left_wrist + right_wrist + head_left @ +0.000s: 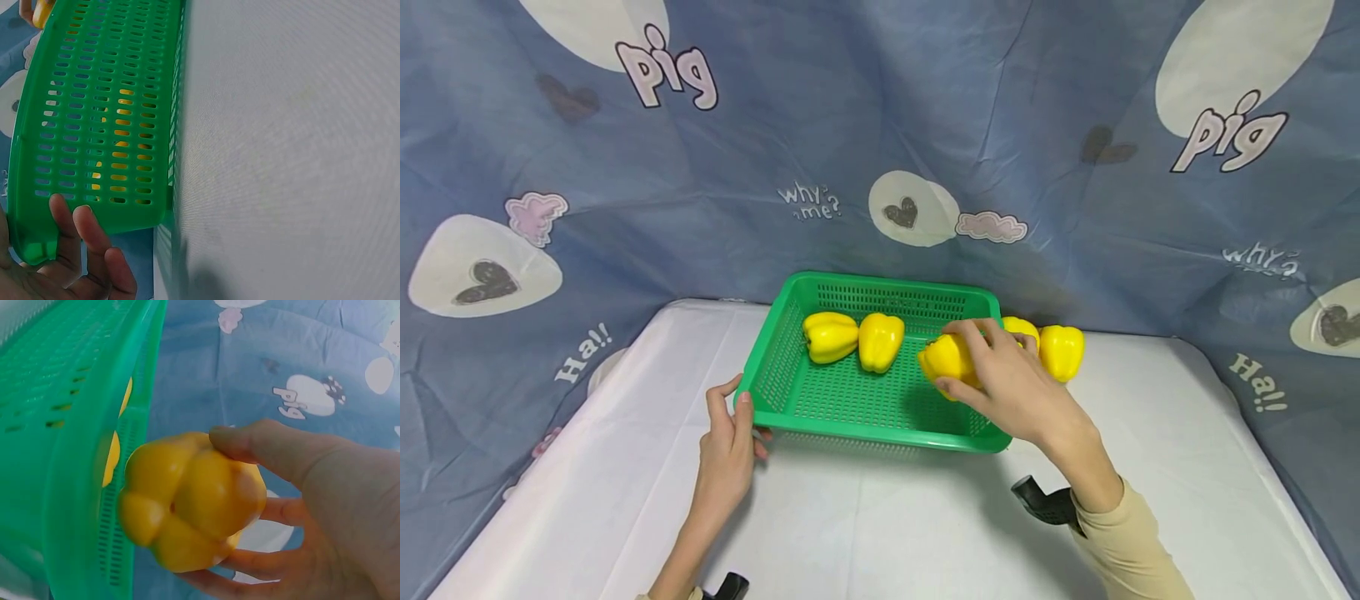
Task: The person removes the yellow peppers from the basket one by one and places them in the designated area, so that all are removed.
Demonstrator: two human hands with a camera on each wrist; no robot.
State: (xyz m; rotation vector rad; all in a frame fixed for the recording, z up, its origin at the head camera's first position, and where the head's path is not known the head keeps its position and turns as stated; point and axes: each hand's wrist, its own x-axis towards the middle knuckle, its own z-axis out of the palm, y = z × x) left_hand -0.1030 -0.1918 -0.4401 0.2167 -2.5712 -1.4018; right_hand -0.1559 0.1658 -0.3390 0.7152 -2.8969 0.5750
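Note:
A green plastic basket (880, 433) with slotted walls stands on the white-covered table. My left hand (727, 450) grips its near left corner, thumb on the rim and fingers below; in the left wrist view those fingers (94, 234) curl against the outer wall. With my right hand (1018, 383) I hold a yellow bell pepper (946, 358) over the right part of the basket. The right wrist view shows the held bell pepper (187, 500) lobed end toward the camera, thumb on one side and fingers round the other. Inside the basket lie a left bell pepper (831, 337) and another bell pepper (881, 342) beside it.
Beyond the basket's right side sit two more yellow bell peppers, one bell pepper (1062, 352) in plain sight and one bell pepper (1021, 327) partly behind my right hand. A blue printed cloth (865, 108) hangs close behind the basket. Black wrist mounts (1045, 502) stick out at both wrists.

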